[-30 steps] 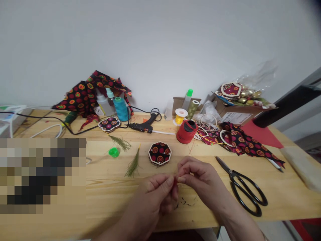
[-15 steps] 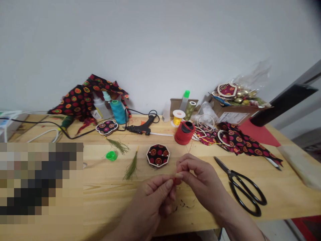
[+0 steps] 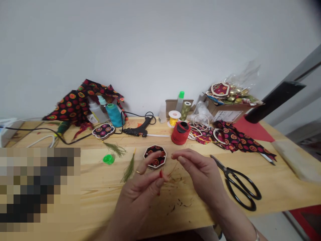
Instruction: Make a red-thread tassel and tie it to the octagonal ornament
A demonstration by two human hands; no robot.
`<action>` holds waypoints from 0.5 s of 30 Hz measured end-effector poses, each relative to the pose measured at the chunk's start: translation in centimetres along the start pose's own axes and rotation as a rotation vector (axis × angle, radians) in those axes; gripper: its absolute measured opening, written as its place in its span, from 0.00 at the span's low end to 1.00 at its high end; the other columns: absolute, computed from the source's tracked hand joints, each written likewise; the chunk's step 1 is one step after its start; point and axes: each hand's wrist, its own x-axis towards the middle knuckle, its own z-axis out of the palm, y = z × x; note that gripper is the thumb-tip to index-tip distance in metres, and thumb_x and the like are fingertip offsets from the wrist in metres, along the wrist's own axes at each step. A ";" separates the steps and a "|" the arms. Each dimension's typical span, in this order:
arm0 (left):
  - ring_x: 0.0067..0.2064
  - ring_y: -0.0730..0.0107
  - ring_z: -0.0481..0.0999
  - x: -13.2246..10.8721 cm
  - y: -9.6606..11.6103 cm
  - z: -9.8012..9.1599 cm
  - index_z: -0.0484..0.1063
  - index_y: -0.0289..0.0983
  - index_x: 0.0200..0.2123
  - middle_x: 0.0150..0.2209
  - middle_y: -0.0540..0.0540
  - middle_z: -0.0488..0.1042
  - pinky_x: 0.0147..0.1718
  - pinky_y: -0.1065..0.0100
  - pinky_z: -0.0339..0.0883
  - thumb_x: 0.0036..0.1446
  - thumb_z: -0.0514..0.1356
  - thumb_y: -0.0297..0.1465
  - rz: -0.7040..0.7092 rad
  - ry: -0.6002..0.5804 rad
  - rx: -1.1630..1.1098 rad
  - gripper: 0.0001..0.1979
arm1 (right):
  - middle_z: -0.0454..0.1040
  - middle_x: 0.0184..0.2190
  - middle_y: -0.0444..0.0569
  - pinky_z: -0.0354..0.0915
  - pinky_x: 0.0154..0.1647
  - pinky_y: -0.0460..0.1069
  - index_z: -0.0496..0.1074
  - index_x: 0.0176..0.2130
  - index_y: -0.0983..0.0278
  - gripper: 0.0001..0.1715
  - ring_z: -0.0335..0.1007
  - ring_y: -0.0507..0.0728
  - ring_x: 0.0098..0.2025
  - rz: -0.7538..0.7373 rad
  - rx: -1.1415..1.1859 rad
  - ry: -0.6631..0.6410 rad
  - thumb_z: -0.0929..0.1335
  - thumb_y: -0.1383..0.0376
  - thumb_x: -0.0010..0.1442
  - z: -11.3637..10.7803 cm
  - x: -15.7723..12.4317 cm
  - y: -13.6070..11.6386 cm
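Note:
My left hand [image 3: 141,194] pinches a small red bundle of thread [image 3: 161,174] between thumb and forefinger, its other fingers partly lifted. A fine reddish strand [image 3: 173,170] runs up from there toward my right hand [image 3: 198,170]. The right thumb and forefinger are pinched together on that thin strand. Just beyond the left fingers lies an octagonal fabric-covered piece [image 3: 155,162] with a pale rim and white beads, partly hidden by a finger. A red thread spool [image 3: 181,134] stands behind the right hand. Black-handled scissors [image 3: 240,187] lie to its right.
Green tassels [image 3: 128,168], a green cap [image 3: 108,159] and a flower-shaped fabric piece [image 3: 103,131] lie left. Behind are a black glue gun [image 3: 140,130], a turquoise thread cone [image 3: 115,115] and a yellow spool [image 3: 174,118]. Patterned fabric [image 3: 240,140] and a filled box [image 3: 228,113] are right.
My hands, close together before, have moved apart: the left toward the left, with the red thread now visible in its pinch. The view has shifted slightly.

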 end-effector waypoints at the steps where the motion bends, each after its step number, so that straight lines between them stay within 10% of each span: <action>1: 0.61 0.55 0.63 0.0 0.1 0.0 0.83 0.45 0.28 0.61 0.50 0.67 0.49 0.68 0.65 0.52 0.66 0.31 0.025 0.043 -0.025 0.05 | 0.80 0.34 0.46 0.71 0.42 0.50 0.80 0.36 0.59 0.11 0.76 0.55 0.38 0.006 0.021 0.005 0.68 0.71 0.59 0.2 -0.1 -0.1; 15: 0.61 0.55 0.63 0.4 -0.6 0.2 0.84 0.44 0.29 0.68 0.56 0.54 0.57 0.64 0.63 0.50 0.68 0.36 -0.018 0.191 -0.135 0.04 | 0.76 0.50 0.48 0.64 0.56 0.50 0.75 0.52 0.58 0.26 0.69 0.55 0.53 -0.006 0.206 -0.334 0.70 0.77 0.56 2.0 -1.2 -0.4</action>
